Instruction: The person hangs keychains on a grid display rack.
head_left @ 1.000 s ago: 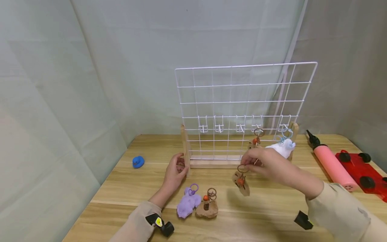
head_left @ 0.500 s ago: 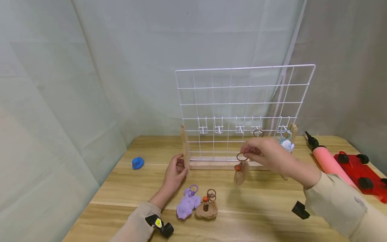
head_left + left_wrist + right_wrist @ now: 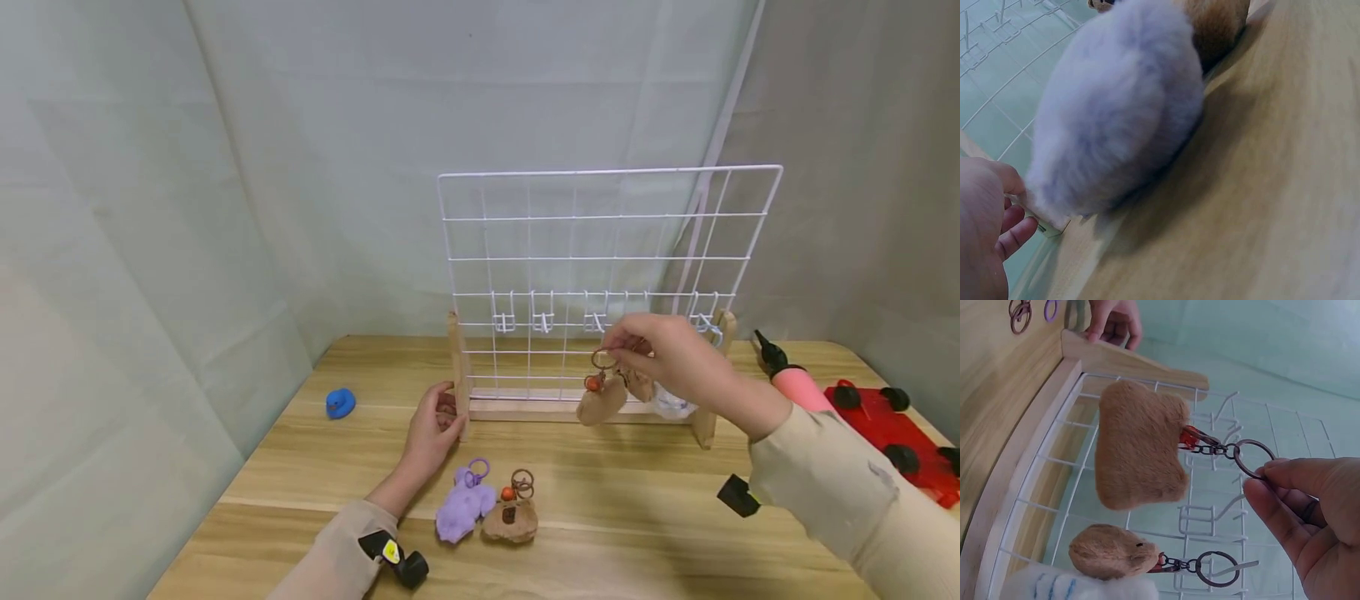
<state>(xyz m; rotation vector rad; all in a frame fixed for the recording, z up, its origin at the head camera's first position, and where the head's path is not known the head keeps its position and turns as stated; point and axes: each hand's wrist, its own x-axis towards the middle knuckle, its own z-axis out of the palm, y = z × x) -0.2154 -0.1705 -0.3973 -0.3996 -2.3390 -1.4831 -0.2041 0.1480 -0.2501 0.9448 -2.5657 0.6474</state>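
My right hand [image 3: 667,354] pinches the metal ring [image 3: 1257,475] of a brown plush keychain [image 3: 1138,447] between thumb and forefinger. The plush hangs in front of the white wire grid rack [image 3: 611,172], close to its hooks [image 3: 543,322]. Beside it, another brown plush keychain [image 3: 1110,551] hangs by its ring from a hook, with a white plush [image 3: 1085,589] next to that. My left hand [image 3: 432,427] grips the rack's wooden side post [image 3: 458,358]. Near that forearm lie a purple plush keychain [image 3: 465,510] and a brown bear-like keychain [image 3: 512,522] on the table.
At the left stands a blue rubber duck [image 3: 341,403] on the wooden table [image 3: 315,500]. A pink pump with a black nozzle [image 3: 802,390] and a red toy vehicle with black wheels [image 3: 892,433] lie at the right. Pale cloth [image 3: 337,167] hangs behind.
My right hand has risen toward the hooks with the brown plush keychain, which has turned its plain side to view. The left hand stays on the post.
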